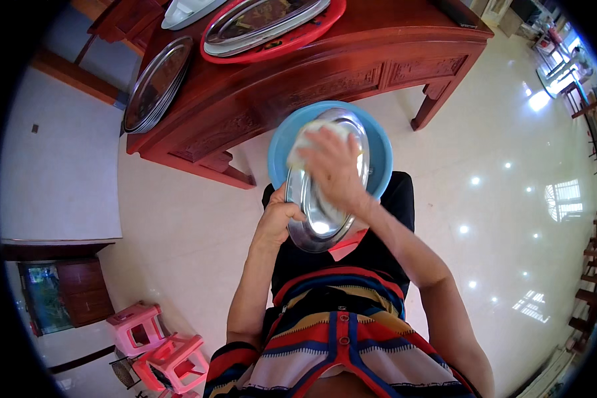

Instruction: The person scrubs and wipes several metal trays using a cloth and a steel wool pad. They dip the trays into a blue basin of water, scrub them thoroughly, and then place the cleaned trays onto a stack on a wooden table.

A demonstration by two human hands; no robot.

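An oval stainless steel platter (328,219) is held over a light blue plastic basin (278,149). My left hand (277,216) grips its near left rim, thumb on the upper face. My right hand (334,166) lies on the platter, pressing a pale cloth (303,144) against its far half. The hand and cloth are slightly blurred. Much of the cloth is hidden under the fingers. Beneath the platter the basin's inside is mostly covered, so its contents are hard to tell.
Ahead stands a carved red-brown wooden table (298,82). On it are stacked oval metal platters (159,87), a red tray (323,30) holding more platters, and a white dish (186,12). Pink plastic stools (174,365) stand at the lower left on the tiled floor (457,199).
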